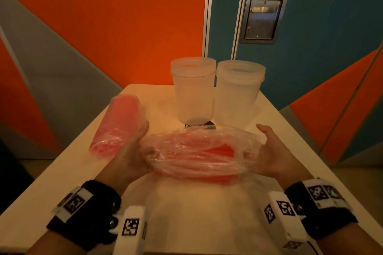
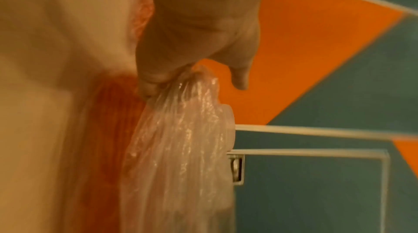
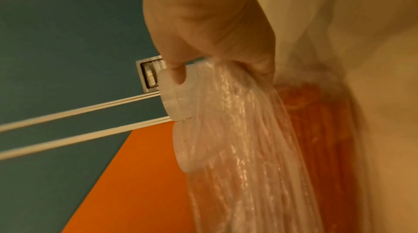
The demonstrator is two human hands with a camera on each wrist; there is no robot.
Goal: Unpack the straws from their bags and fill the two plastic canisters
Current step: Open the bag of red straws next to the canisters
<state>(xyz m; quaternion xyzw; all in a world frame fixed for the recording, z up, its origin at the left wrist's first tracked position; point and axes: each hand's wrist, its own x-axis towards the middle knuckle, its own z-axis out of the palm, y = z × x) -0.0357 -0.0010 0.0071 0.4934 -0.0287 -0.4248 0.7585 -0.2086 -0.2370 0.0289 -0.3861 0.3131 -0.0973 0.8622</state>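
A clear bag of red straws (image 1: 196,155) lies crosswise just above the white table (image 1: 186,213), stretched between both hands. My left hand (image 1: 134,151) pinches its left end; the left wrist view shows the fingers (image 2: 153,79) bunching the film (image 2: 181,129). My right hand (image 1: 267,153) grips the right end, the fingers (image 3: 255,61) closed on the plastic (image 3: 237,129). A second bag of red straws (image 1: 118,126) lies on the table at the left. Two open translucent canisters (image 1: 193,89) (image 1: 239,91) stand side by side behind the held bag.
The table is narrow, with its side edges close to both wrists. A small dark object (image 1: 200,126) lies at the foot of the left canister. Behind the table are an orange and grey wall and a blue door with a metal latch plate (image 1: 263,18).
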